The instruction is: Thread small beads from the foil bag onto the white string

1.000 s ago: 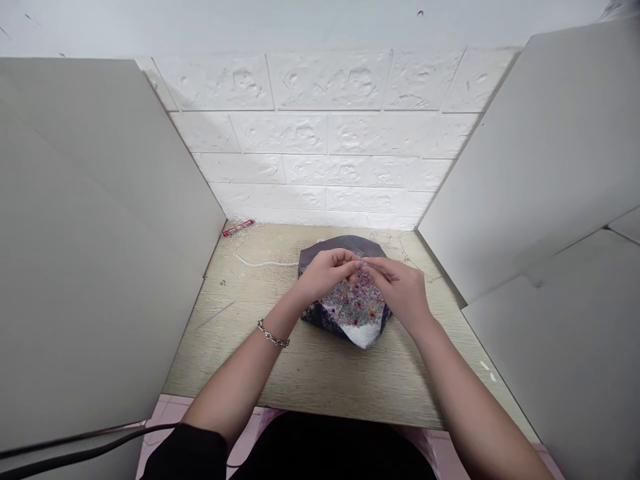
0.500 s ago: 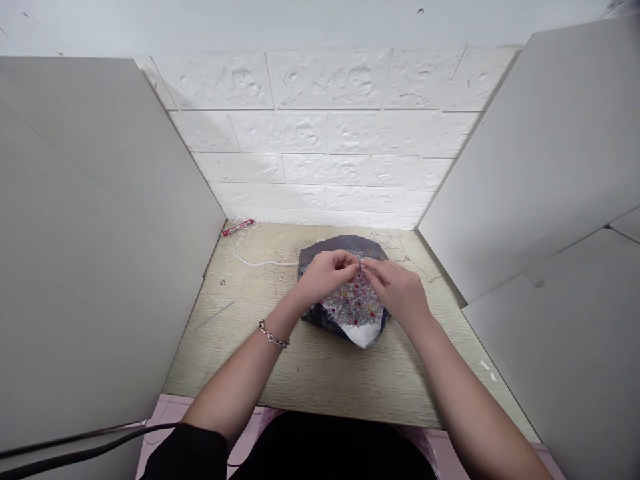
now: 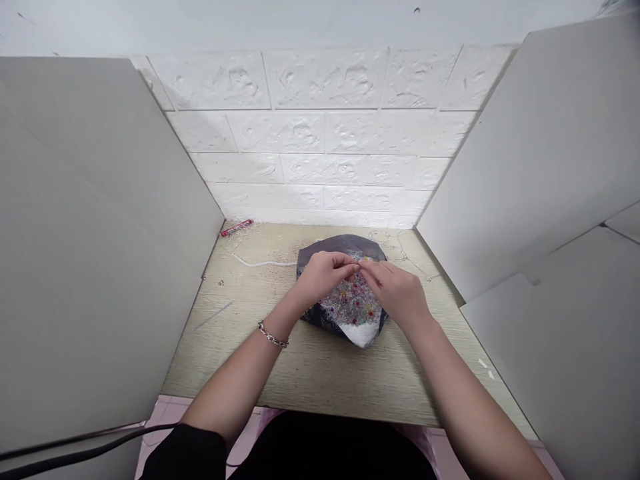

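Note:
A dark shallow tray [image 3: 320, 252] full of small coloured beads [image 3: 353, 303] lies in the middle of the wooden table [image 3: 300, 367]. My left hand [image 3: 323, 273] and my right hand [image 3: 397, 290] hover just above the beads with their fingertips meeting. Both hands are pinched shut on something too small to make out. A silver bracelet [image 3: 273, 336] circles my left wrist.
A strand of white beads [image 3: 263, 263] lies left of the tray. A red and white tube [image 3: 237, 227] rests at the back left corner, and a thin clear stick [image 3: 214, 315] lies nearer. Fine chain [image 3: 407, 257] trails right of the tray. White panels wall both sides.

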Available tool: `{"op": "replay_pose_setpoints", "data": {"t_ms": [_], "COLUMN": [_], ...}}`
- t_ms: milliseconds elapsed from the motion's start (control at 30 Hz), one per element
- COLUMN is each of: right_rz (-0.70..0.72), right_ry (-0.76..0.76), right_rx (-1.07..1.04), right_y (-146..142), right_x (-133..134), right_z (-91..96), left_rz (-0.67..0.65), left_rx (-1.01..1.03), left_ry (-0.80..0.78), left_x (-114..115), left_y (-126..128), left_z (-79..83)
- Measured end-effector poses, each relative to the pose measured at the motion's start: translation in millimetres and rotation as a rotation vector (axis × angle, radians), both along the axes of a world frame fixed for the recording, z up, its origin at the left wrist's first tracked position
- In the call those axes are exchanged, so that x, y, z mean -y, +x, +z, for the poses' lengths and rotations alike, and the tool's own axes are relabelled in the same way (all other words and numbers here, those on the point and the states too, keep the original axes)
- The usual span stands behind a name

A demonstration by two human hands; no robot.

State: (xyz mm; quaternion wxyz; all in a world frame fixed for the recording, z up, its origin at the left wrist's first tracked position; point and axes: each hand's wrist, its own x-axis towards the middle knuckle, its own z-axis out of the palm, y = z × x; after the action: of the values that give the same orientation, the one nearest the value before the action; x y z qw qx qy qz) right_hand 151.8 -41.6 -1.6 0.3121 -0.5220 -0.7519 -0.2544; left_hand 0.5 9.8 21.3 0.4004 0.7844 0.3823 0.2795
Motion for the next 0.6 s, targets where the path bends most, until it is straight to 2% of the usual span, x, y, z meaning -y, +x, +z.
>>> {"op": "replay_pose_setpoints", "data": {"t_ms": [167,400,600], "right_rz": [0.034,0.209,0.216], "right_ry": [-0.027,-0.171,-0.208], "right_rx": [-0.089,-0.492,-0.538], "right_y": [-1.0,-2.0,-1.5], "right_x": [-0.6,-0.7,-0.4], "right_z": [0.5,4.9,5.4], "left_rz": [-0.034,-0.117,-0.126], "left_rx": [0.113,0.265,0.278], "left_ry": [-0.107,-0.295,-0.385], "left_x": [-0.6,-2.7,-3.8], "left_y": [-0.4,-2.0,-2.1], "left_z": [-1.0,2.5,3.2]}}
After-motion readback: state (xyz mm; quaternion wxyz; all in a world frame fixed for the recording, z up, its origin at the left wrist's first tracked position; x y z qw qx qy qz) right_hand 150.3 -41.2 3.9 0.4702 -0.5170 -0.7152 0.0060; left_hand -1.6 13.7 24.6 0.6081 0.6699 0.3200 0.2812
